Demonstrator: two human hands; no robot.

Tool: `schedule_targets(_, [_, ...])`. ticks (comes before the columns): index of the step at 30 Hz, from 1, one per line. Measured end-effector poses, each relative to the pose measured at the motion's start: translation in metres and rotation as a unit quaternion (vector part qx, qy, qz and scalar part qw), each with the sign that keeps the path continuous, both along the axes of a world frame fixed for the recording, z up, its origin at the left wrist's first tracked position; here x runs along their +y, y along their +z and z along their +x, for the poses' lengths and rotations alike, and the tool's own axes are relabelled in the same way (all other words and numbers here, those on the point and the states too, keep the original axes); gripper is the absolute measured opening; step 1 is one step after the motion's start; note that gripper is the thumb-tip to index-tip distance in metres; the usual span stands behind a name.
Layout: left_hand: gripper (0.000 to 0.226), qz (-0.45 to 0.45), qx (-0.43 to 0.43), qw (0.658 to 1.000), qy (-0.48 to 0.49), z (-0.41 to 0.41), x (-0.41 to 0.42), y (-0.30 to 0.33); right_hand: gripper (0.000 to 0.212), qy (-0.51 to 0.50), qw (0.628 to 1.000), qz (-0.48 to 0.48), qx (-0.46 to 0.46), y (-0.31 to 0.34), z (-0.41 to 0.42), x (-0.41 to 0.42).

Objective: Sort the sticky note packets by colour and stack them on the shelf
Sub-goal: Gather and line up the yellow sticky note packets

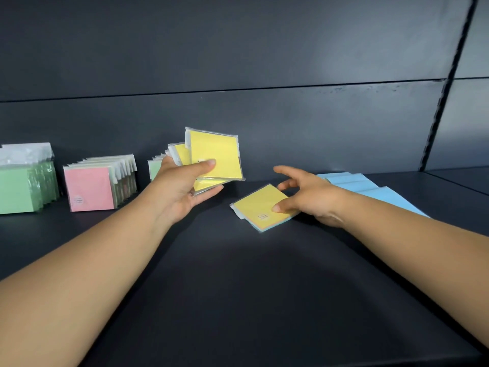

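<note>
Here the left hand (185,186) is raised above the dark shelf (238,287), palm turned up and inward, thumb pressed across the front of a fanned bunch of yellow packets (215,152) while the fingers curl underneath them. The right hand (304,194) reaches in low from the right, forearm stretched over the shelf; its thumb presses on the near corner of a single yellow packet (260,205) lying flat, and its fingers spread loosely above the far edge, so it touches rather than grips.

Behind the right hand, pale blue packets (370,186) lie overlapped in a row running back and to the right. Left of the held bunch stand a pink-fronted row (90,186), and further left a green row (18,189); another green packet (154,166) shows just behind the left wrist.

The held packets stand nearly upright, faces toward the camera, tilted slightly clockwise. The flat packet is turned diamond-wise, one corner toward the left hand.
</note>
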State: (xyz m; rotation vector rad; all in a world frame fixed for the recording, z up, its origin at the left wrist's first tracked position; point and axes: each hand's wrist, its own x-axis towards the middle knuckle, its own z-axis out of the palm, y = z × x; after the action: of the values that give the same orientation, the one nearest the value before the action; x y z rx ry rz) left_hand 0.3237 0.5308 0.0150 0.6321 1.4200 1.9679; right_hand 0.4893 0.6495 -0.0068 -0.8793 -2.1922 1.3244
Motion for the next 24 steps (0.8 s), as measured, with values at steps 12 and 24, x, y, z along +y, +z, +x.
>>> schedule_targets(12, [0.05,0.043,0.003,0.999,-0.02,0.012,0.002,-0.003,0.034,-0.049,0.943,-0.222,0.243,0.027,0.013,-0.001])
schedule_targets(24, [0.04,0.078,0.013,0.993,-0.088,0.038,-0.001,0.001,0.006,-0.065,0.891,-0.309,0.326,0.037,0.013,-0.006])
